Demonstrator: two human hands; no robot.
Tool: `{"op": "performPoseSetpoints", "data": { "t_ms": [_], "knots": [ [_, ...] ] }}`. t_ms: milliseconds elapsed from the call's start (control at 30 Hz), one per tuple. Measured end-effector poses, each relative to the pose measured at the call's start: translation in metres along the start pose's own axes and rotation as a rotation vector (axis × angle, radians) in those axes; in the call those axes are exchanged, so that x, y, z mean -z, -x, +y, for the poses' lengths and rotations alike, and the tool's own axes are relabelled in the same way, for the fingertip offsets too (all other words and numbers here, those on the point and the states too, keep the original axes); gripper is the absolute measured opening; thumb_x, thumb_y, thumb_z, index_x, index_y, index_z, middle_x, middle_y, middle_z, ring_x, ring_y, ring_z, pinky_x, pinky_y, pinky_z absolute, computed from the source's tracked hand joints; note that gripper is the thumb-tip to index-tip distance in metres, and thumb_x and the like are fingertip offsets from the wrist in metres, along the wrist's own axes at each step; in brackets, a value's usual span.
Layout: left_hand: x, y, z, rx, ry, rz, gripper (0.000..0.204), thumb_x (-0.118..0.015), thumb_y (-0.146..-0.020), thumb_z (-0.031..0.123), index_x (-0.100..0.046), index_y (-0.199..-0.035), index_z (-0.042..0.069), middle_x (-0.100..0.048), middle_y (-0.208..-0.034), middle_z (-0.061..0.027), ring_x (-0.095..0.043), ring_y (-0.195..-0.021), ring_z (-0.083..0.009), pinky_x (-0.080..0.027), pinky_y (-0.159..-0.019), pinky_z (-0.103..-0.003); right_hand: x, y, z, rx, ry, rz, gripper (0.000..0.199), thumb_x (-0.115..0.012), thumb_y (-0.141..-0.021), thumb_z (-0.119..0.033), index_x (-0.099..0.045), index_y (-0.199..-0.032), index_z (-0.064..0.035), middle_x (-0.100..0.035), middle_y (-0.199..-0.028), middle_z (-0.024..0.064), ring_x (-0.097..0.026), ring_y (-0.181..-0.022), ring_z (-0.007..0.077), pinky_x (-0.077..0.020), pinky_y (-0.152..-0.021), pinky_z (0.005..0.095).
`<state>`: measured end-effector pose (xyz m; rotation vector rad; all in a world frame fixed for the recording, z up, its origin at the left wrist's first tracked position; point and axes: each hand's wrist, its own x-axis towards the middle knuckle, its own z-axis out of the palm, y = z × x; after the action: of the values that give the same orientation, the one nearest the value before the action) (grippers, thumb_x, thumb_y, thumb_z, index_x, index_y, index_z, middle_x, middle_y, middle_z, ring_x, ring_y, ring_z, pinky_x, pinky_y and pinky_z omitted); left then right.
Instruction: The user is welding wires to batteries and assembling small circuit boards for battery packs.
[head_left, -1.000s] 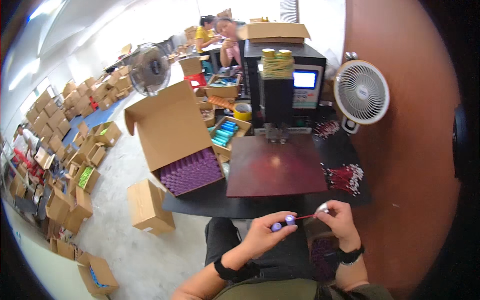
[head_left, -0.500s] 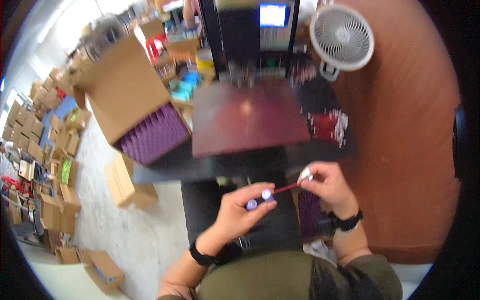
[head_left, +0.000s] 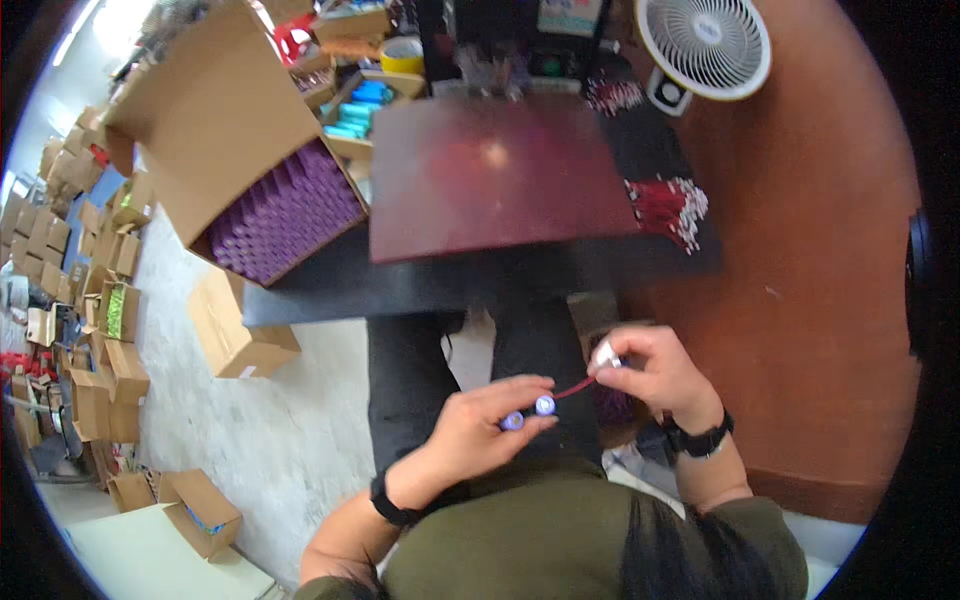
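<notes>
My left hand (head_left: 470,425) is closed around two purple cylindrical battery cells (head_left: 545,405), held side by side with their round ends facing up. From the cell nearer my right hand, a short red wire lead (head_left: 576,387) runs across to my right hand (head_left: 668,370). There my fingers and thumb pinch the lead's far end, where a small white connector (head_left: 606,354) shows between the fingertips. Both hands are above my lap, in front of the bench edge. How the wire meets the cells is hidden by my left fingertips.
A dark red board (head_left: 480,215) lies on the black bench, below a black machine. Left of it, an open carton (head_left: 225,130) holds rows of purple cells; teal cells (head_left: 352,120) fill a smaller box. Red wire leads (head_left: 660,205) lie at right, near a white fan (head_left: 705,45).
The bench and machine sit higher in the view as the camera tilts down. My hands keep their grips, and the red wire is now slightly bowed where it was straighter.
</notes>
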<state>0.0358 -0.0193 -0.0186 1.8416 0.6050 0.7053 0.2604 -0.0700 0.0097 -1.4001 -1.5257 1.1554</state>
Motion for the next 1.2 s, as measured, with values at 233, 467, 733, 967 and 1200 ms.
{"op": "performPoseSetpoints", "data": {
  "t_ms": [233, 467, 733, 967, 1200],
  "knots": [
    [-0.006, 0.002, -0.010, 0.016, 0.102, -0.037, 0.030, -0.064, -0.076, 0.020, -0.057, -0.102, 0.006, -0.060, -0.098, -0.0094, -0.060, -0.087, -0.0211, -0.046, -0.074, -0.029, -0.001, 0.007, -0.013, -0.075, 0.112, 0.073, 0.005, -0.061, -0.070, -0.005, -0.060, -0.071, -0.0002, -0.058, -0.069, 0.0069, -0.054, -0.063, 0.0136, -0.0419, -0.058, 0.0257],
    [-0.004, -0.011, -0.007, 0.001, 0.141, 0.014, 0.030, -0.062, -0.077, 0.015, -0.055, -0.102, 0.000, -0.057, -0.105, -0.0140, -0.057, -0.095, -0.0272, -0.044, -0.080, -0.032, -0.001, -0.002, 0.011, -0.095, -0.170, 0.167, 0.009, -0.056, -0.067, 0.003, -0.049, -0.071, -0.0012, -0.055, -0.066, 0.0061, -0.053, -0.063, 0.0115, -0.0436, -0.060, 0.0234],
    [0.006, -0.043, 0.003, -0.032, 0.170, 0.033, 0.031, -0.062, -0.076, 0.014, -0.054, -0.103, 0.000, -0.057, -0.105, -0.0145, -0.057, -0.094, -0.0269, -0.043, -0.081, -0.032, 0.023, -0.003, 0.035, 0.208, 0.058, 0.400, 0.048, -0.063, -0.069, -0.014, -0.040, -0.108, 0.0005, -0.046, -0.106, 0.0132, -0.047, -0.099, 0.0194, -0.0368, -0.088, 0.0317],
    [-0.004, -0.083, 0.008, -0.145, 0.240, 0.173, 0.031, -0.062, -0.077, 0.013, -0.054, -0.104, 0.000, -0.057, -0.106, -0.0151, -0.057, -0.095, -0.0272, -0.045, -0.078, -0.030, 0.015, -0.015, -0.014, 0.580, 0.699, 0.485, 0.055, -0.047, -0.085, -0.038, -0.033, -0.121, 0.0004, -0.039, -0.122, 0.0180, -0.041, -0.108, 0.0235, -0.0284, -0.095, 0.0334],
    [-0.013, -0.096, 0.003, -0.113, 0.227, 0.267, 0.031, -0.063, -0.077, 0.012, -0.054, -0.104, 0.000, -0.056, -0.110, -0.0149, -0.056, -0.099, -0.0261, -0.044, -0.081, -0.029, -0.016, -0.027, -0.042, 0.668, 0.400, 0.657, 0.030, -0.052, -0.085, -0.014, -0.042, -0.105, 0.0060, -0.052, -0.103, 0.0240, -0.055, -0.089, 0.0300, -0.0433, -0.082, 0.0366]
  ]
}}
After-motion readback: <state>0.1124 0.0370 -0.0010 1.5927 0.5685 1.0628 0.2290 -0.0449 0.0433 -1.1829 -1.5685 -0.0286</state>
